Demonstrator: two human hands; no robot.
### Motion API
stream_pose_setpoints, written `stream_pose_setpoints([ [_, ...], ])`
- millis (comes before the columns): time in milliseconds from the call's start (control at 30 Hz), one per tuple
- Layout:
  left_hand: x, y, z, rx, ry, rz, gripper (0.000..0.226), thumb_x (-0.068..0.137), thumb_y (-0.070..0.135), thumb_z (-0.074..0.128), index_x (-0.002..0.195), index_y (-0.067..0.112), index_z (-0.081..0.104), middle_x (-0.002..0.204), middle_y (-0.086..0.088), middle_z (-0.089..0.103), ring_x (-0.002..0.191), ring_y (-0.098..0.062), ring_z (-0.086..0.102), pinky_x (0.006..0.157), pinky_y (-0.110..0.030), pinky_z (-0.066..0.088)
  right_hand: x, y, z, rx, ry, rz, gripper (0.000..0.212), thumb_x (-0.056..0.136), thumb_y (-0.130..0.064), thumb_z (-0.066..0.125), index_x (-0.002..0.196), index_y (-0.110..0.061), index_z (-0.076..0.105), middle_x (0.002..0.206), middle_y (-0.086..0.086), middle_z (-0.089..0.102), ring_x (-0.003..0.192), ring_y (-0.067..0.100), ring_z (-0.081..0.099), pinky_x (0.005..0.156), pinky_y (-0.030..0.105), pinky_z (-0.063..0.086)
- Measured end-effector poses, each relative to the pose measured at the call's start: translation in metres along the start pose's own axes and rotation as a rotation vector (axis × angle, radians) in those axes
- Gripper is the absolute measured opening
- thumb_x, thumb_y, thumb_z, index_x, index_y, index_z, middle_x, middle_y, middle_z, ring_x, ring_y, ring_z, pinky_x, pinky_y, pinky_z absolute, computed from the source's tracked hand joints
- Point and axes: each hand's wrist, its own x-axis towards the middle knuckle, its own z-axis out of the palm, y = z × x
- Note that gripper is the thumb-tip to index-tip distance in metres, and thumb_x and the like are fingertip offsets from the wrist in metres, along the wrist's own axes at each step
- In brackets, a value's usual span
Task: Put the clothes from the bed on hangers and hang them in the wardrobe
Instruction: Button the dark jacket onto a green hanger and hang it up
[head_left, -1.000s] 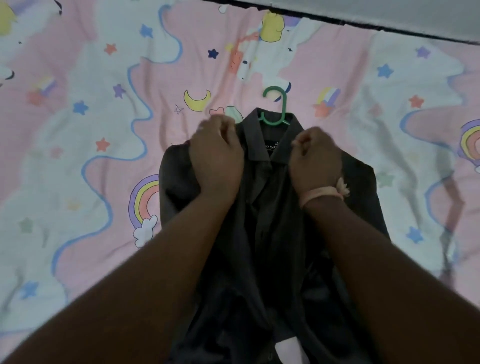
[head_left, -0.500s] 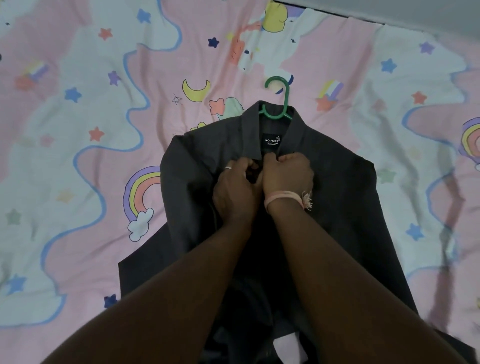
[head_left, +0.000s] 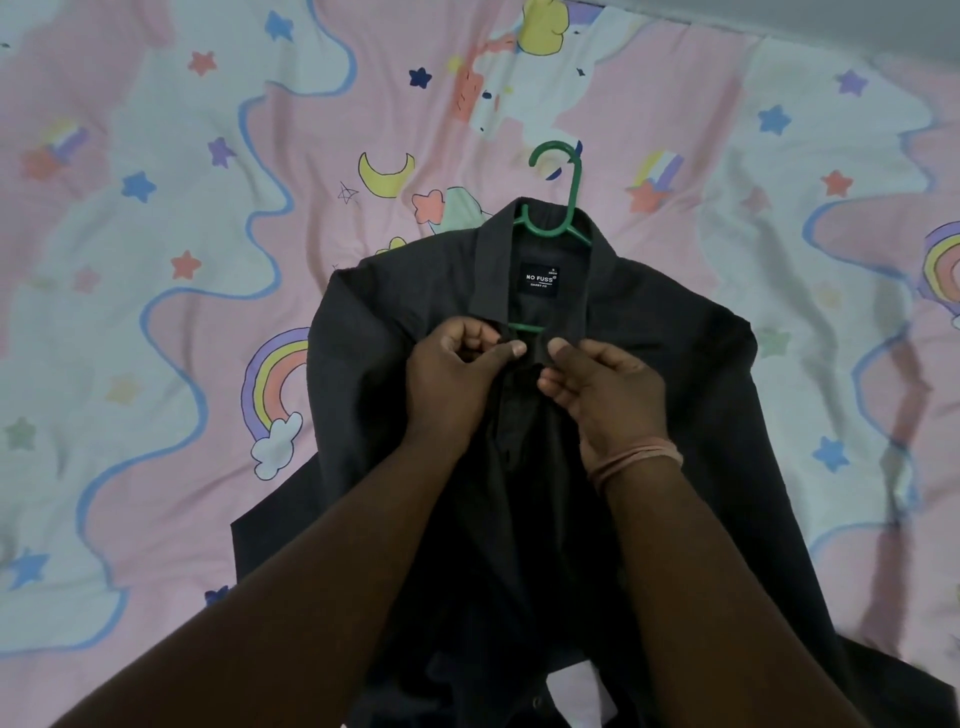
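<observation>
A dark grey shirt (head_left: 675, 395) lies flat on the bed, collar away from me, with a "NO FUSS" label inside the neck. A green plastic hanger (head_left: 570, 208) sits inside the shirt; its hook sticks out past the collar and a bit of its bar shows in the neck opening. My left hand (head_left: 457, 379) pinches the left front edge of the shirt just below the collar. My right hand (head_left: 602, 395), with a pink band on the wrist, pinches the right front edge opposite it. The two hands almost touch at the top button area.
The pink and white bedsheet (head_left: 156, 260) with rainbows, stars and moons covers the bed all around the shirt. A pale wall strip (head_left: 883, 21) runs along the bed's far right edge. A white patch (head_left: 576, 691) shows at the shirt's lower end.
My hands moved from the collar's two sides to the middle of the shirt front below the collar. The shirt's shoulders spread flatter over the hanger.
</observation>
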Motion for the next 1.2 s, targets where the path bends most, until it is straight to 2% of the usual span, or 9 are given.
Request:
stream_pose_setpoints([
  [133,0.008,-0.005,0.002,-0.039,-0.033,-0.062,0.014,0.075,0.016,0.088,0.079,0.017,0.074,0.075,-0.004,0.075,0.069,-0.010,0.066,0.073,-0.038,0.058,0.007,0.025,0.007,-0.371,0.014,-0.359,0.003,0.091,-0.008,0.071,0.090,-0.006,0.073,0.069,0.001,0.069,0.054,0.010,0.061,0.050,0.026,0.053],
  [333,0.003,-0.005,0.001,-0.129,-0.080,-0.072,0.007,0.088,0.015,0.079,0.090,0.008,0.078,0.084,-0.008,0.077,0.075,-0.009,0.067,0.078,-0.029,0.056,0.014,0.039,0.008,-0.295,0.075,-0.405,0.012,0.089,-0.013,0.072,0.082,-0.023,0.068,0.070,-0.004,0.068,0.066,0.016,0.067,0.063,0.042,0.062],
  [400,0.005,-0.005,0.003,-0.173,-0.058,-0.089,0.009,0.087,0.014,0.079,0.088,0.006,0.078,0.082,-0.015,0.075,0.072,-0.010,0.062,0.074,-0.029,0.052,0.018,0.024,0.000,-0.295,0.262,-0.481,0.007,0.085,-0.019,0.071,0.081,-0.022,0.066,0.072,-0.003,0.067,0.067,0.021,0.067,0.064,0.045,0.061],
  [533,0.007,-0.005,0.003,-0.253,-0.070,-0.127,0.010,0.085,0.015,0.081,0.086,0.005,0.079,0.072,-0.005,0.068,0.069,-0.009,0.056,0.070,-0.027,0.048,0.017,-0.032,-0.030,-0.622,0.669,-0.858,0.006,0.079,-0.021,0.064,0.077,-0.018,0.059,0.077,0.003,0.063,0.078,0.023,0.061,0.077,0.023,0.046],
  [633,0.007,-0.003,0.001,-0.309,-0.072,-0.153,0.013,0.085,0.013,0.081,0.090,0.001,0.079,0.074,-0.002,0.069,0.066,-0.005,0.056,0.066,-0.020,0.048,0.011,-0.029,-0.016,-0.927,0.454,-1.174,0.006,0.080,-0.012,0.065,0.075,-0.010,0.062,0.082,0.012,0.062,0.081,0.027,0.058,0.076,0.034,0.043],
  [733,0.010,-0.003,-0.007,-0.355,-0.131,-0.179,0.013,0.087,0.012,0.077,0.094,0.001,0.079,0.091,-0.011,0.077,0.083,-0.015,0.068,0.084,-0.030,0.056,0.008,0.016,0.019,-1.069,0.158,-1.070,0.010,0.084,-0.015,0.069,0.076,-0.011,0.064,0.081,0.010,0.063,0.075,0.027,0.059,0.068,0.033,0.039],
  [833,0.011,-0.003,-0.012,-0.382,-0.223,-0.216,0.016,0.090,0.012,0.074,0.099,-0.001,0.078,0.099,-0.018,0.077,0.096,-0.026,0.072,0.096,-0.040,0.057,0.008,0.045,0.031,-0.854,0.133,-0.851,0.012,0.088,-0.019,0.066,0.080,-0.011,0.069,0.075,0.006,0.068,0.073,0.025,0.064,0.071,0.035,0.047],
  [967,0.011,-0.006,-0.011,-0.354,-0.227,-0.211,0.016,0.090,0.011,0.075,0.098,-0.003,0.077,0.079,-0.003,0.074,0.079,-0.011,0.068,0.078,-0.027,0.056,0.012,0.059,0.024,-0.560,0.058,-0.530,0.009,0.088,-0.026,0.066,0.087,-0.019,0.071,0.074,-0.003,0.072,0.068,0.015,0.070,0.067,0.044,0.060],
  [1200,0.012,-0.012,-0.005,-0.272,-0.202,-0.160,0.013,0.089,0.012,0.076,0.092,-0.001,0.078,0.079,-0.005,0.075,0.075,-0.010,0.066,0.078,-0.028,0.056,0.013,0.050,0.021,-0.307,-0.051,-0.363,0.005,0.094,-0.004,0.065,0.094,-0.001,0.068,0.079,0.021,0.070,0.057,0.015,0.064,0.052,0.023,0.052],
])
